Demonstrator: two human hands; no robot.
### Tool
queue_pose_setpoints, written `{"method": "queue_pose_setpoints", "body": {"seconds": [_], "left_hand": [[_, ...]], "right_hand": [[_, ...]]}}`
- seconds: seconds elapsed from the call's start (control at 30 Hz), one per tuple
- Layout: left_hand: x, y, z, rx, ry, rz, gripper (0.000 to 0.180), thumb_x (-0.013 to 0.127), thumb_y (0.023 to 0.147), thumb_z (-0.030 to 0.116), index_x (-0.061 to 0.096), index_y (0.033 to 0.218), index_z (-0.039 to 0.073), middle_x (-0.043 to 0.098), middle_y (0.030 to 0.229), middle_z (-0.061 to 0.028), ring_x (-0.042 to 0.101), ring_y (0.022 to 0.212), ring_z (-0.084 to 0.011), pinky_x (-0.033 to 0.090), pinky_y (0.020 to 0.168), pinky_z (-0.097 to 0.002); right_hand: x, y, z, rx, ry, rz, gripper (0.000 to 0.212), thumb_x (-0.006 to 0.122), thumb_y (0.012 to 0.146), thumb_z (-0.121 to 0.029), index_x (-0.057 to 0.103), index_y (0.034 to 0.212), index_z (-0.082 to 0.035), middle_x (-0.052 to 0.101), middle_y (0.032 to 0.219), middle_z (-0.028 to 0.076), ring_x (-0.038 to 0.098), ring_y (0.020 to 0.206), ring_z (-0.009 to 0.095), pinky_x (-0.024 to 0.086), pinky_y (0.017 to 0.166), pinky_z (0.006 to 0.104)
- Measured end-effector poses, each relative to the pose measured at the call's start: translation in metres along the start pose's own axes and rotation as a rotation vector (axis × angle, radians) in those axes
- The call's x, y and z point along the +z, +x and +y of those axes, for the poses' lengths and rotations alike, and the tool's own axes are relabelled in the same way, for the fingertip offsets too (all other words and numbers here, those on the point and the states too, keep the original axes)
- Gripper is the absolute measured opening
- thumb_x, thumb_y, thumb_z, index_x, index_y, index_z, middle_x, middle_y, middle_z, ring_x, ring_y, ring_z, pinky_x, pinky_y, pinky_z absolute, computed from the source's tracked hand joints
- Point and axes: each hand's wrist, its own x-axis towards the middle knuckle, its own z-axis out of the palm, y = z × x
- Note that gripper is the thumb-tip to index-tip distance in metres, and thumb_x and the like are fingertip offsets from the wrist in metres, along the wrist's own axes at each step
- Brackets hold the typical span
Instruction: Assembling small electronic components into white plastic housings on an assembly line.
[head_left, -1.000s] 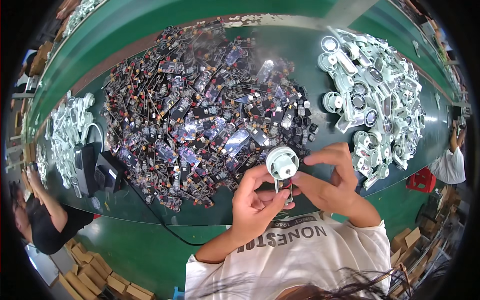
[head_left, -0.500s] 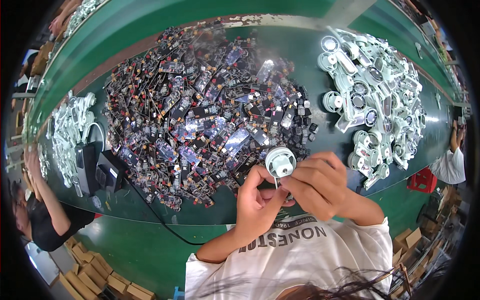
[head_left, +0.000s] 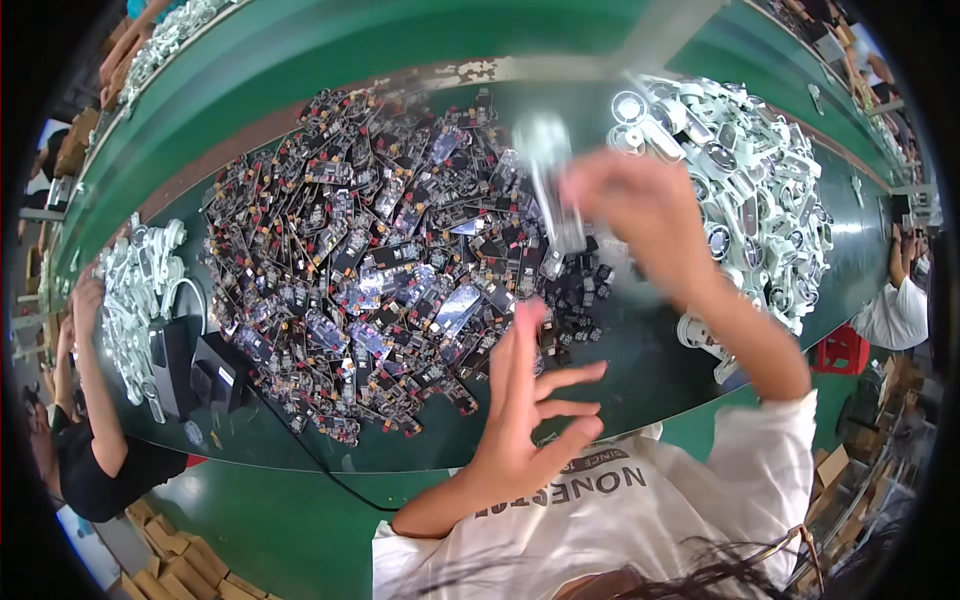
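A pale mint handheld fan housing [head_left: 548, 180], with a round head and a long handle, is blurred by motion above the far right edge of the circuit board heap [head_left: 370, 250]. My right hand [head_left: 645, 215] grips it by the handle, its fingers also smeared. Nearer to me, my left hand [head_left: 520, 420] is empty, fingers spread apart, over the table beside the heap's near right edge. Small dark block-shaped parts [head_left: 585, 290] lie along the heap's right side, between my two hands.
More pale fan housings [head_left: 745, 180] are piled on the right, and others [head_left: 140, 290] on the left. Two black boxes [head_left: 205, 370] with a cable stand left of the boards. A person in black [head_left: 110, 450] works at far left. A red stool [head_left: 840, 350] stands at right.
My hands have parted. The right has swung away from me and up with the fan housing; the left has let go and spread its fingers.
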Motion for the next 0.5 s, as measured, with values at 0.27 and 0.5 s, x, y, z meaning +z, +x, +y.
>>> {"method": "queue_pose_setpoints", "body": {"seconds": [0.27,0.5], "left_hand": [[-0.037,-0.037,-0.001,0.482,1.181,0.079,0.036,0.067,0.07,-0.003,0.071,0.104,0.006,0.061,0.079,-0.0035,0.057,0.065,-0.0182,0.045,0.058,-0.0288],[-0.058,-0.045,-0.001,0.24,1.513,0.151,0.029,0.077,0.071,0.01,0.073,0.099,0.016,0.056,0.09,-0.0003,0.05,0.076,-0.0202,0.041,0.071,-0.0369]], "right_hand": [[-0.126,0.211,0.098,-0.131,-1.024,0.185,0.014,0.063,0.08,-0.012,0.075,0.087,-0.009,0.071,0.085,0.013,0.068,0.079,0.028,0.054,0.073,0.0378],[-0.087,0.068,0.008,-0.267,-1.254,0.059,0.021,0.057,0.089,-0.017,0.066,0.106,-0.009,0.063,0.089,0.016,0.063,0.086,0.036,0.052,0.067,0.0457]]}}
